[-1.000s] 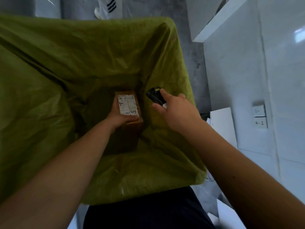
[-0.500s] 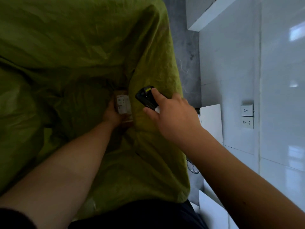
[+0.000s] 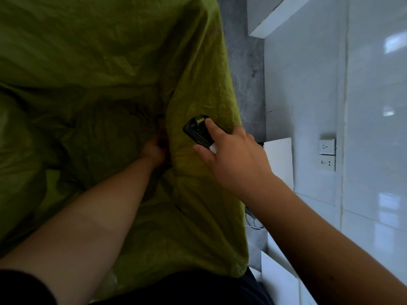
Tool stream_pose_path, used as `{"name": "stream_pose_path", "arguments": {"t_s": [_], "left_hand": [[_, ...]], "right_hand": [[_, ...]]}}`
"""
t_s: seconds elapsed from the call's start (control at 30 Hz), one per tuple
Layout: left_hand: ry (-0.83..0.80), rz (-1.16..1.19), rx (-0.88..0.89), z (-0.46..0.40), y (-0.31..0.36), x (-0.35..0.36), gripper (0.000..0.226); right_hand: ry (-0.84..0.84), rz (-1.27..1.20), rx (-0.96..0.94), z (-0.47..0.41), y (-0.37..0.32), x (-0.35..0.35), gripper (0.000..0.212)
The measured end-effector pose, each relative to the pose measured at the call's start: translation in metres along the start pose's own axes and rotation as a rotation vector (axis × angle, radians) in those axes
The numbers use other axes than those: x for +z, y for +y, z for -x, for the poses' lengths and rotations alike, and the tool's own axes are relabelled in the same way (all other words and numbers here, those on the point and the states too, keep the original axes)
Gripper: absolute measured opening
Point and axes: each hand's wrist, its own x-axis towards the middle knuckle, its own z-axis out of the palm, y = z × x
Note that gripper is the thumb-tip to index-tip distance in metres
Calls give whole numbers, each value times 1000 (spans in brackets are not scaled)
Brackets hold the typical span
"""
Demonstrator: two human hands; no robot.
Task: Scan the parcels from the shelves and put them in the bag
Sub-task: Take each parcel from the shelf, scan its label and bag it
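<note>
Parcel (image 3: pixel 163 137): only a brown sliver shows, deep in a fold of the green bag (image 3: pixel 99 73), against the left hand (image 3: pixel 154 150), whose grip I cannot tell. The right hand (image 3: pixel 233 157) holds a black scanner (image 3: pixel 197 130) over the bag's right side, forefinger on top. Wall sockets (image 3: pixel 327 155) sit well to the right.

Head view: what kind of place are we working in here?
Probably a parcel sorting or storage room: a big green bag held open, a handheld scanner in the right hand, bare white tiled wall with sockets.
</note>
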Motion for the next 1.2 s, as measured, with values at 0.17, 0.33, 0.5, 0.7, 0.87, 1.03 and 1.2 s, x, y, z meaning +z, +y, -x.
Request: {"name": "stream_pose_path", "arguments": {"t_s": [0.17, 0.33, 0.5, 0.7, 0.87, 1.03, 1.2], "left_hand": [[-58, -176, 60, 9, -2, -10, 52], [-59, -293, 103, 28, -15, -32, 61], [-47, -361, 120, 51, -21, -54, 66], [35, -412, 164, 93, -16, -84, 79], [113, -498, 163, 132, -15, -107, 83], [189, -504, 216, 169, -7, -133, 85], [273, -532, 282, 201, 3, -156, 87]], "right_hand": [[-1, 5, -2, 3, 3, 5, 72], [3, -11, -9, 8, -5, 7, 72], [2, -42, -15, 17, -18, 7, 73], [23, -32, -21, 39, -30, 4, 73], [48, -47, -21, 58, -43, 5, 74], [113, -125, 3, 73, -55, 9, 73], [174, -206, 19, 88, -62, 5, 73]]}}
